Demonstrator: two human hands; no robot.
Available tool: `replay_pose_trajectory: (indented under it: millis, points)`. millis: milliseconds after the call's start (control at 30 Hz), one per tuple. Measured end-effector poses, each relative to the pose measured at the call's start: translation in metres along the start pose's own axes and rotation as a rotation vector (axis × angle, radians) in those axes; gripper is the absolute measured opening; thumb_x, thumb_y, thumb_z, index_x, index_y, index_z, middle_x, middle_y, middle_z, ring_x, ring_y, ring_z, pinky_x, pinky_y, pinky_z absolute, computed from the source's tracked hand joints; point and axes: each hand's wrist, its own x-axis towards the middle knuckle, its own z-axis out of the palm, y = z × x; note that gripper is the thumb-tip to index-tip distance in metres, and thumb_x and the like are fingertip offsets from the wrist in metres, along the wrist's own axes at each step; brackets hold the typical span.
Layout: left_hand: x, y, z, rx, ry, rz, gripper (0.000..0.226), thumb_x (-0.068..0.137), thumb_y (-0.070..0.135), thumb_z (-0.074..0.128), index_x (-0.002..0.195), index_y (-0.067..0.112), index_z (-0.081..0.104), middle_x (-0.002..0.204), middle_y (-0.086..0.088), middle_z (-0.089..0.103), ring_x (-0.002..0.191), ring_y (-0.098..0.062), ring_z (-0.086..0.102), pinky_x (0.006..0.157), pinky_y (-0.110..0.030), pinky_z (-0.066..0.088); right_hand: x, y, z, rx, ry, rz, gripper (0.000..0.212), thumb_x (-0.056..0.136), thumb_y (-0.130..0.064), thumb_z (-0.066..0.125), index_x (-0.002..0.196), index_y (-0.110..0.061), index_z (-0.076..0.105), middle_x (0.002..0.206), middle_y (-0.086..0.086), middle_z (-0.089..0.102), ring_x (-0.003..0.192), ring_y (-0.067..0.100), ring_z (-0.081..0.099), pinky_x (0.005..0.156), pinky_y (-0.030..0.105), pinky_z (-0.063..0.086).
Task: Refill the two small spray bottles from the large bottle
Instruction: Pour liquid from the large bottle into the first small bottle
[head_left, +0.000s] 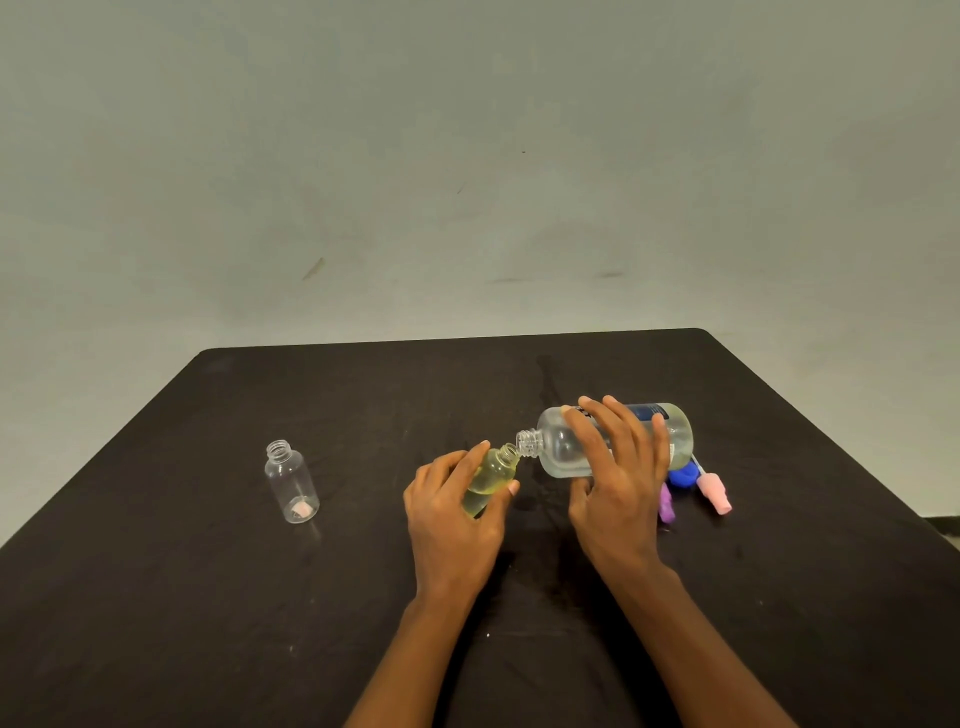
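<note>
Your table (208, 597) has lots of bare room between its left edge and your hands. Your left hand (447, 519) curls round a tipped small bottle (491, 478) with yellow liquid inside. Your right hand (618, 488) grips the big bottle (556, 452), sideways, mouths touching. The other small bottle (292, 483) stands open, well left.
</note>
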Motion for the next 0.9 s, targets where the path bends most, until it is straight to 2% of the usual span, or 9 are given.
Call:
replay_pose_trajectory:
  millis: [267,400,533,667,800,900]
  points:
    - [0.0006,0.0013,-0.0001,0.002,0.000,-0.003,0.045,0.069,0.025,0.084,0.112,0.021,0.070,0.098,0.012,0.062,0.090,0.003,0.047,0.090,-0.013,0.028,-0.0002,0.0000,0.0001,0.001,0.003,0.000,0.068,0.055,0.024,0.068,0.116,-0.007,0.066,0.122,0.012,0.062,0.126,0.024,0.042,0.110,0.056,0.023]
    - [0.0005,0.0014,-0.0005,0.003,-0.003,-0.001,0.045,0.069,0.025,0.084,0.112,0.020,0.070,0.098,0.011,0.063,0.090,0.001,0.048,0.089,-0.019,0.030,-0.0003,0.0009,0.0006,-0.008,0.003,-0.008,0.068,0.056,0.023,0.068,0.116,-0.008,0.065,0.122,0.011,0.062,0.125,0.025,0.044,0.111,0.054,0.022]
    - [-0.0001,0.0014,-0.0009,-0.001,0.001,0.003,0.045,0.069,0.025,0.084,0.111,0.019,0.070,0.097,0.011,0.063,0.091,0.002,0.047,0.089,-0.015,0.029,-0.0004,0.0011,0.0010,-0.008,0.009,-0.008,0.070,0.055,0.024,0.067,0.116,-0.008,0.065,0.122,0.011,0.062,0.125,0.026,0.045,0.111,0.054,0.022]
    - [0.0001,0.0010,-0.0005,0.001,0.003,-0.005,0.045,0.068,0.025,0.084,0.111,0.019,0.070,0.097,0.011,0.063,0.090,0.000,0.048,0.088,-0.024,0.034,-0.0004,0.0011,0.0009,-0.009,0.007,-0.013,0.070,0.054,0.024,0.067,0.116,-0.008,0.065,0.122,0.011,0.062,0.125,0.025,0.045,0.111,0.053,0.021]
    - [-0.0004,0.0007,-0.0005,0.002,0.001,-0.007,0.045,0.068,0.024,0.084,0.111,0.019,0.070,0.097,0.010,0.063,0.092,-0.002,0.049,0.090,-0.020,0.030,-0.0004,0.0006,0.0006,-0.003,0.001,-0.011,0.069,0.055,0.024,0.068,0.116,-0.008,0.065,0.122,0.012,0.062,0.125,0.026,0.045,0.111,0.054,0.021]
    - [-0.0006,0.0012,-0.0006,-0.001,0.005,-0.010,0.045,0.068,0.023,0.084,0.111,0.019,0.070,0.097,0.010,0.063,0.091,-0.002,0.049,0.089,-0.022,0.033,-0.0006,0.0005,0.0001,0.002,0.006,-0.010,0.067,0.055,0.024,0.067,0.115,-0.007,0.065,0.122,0.012,0.062,0.125,0.025,0.043,0.111,0.054,0.021]
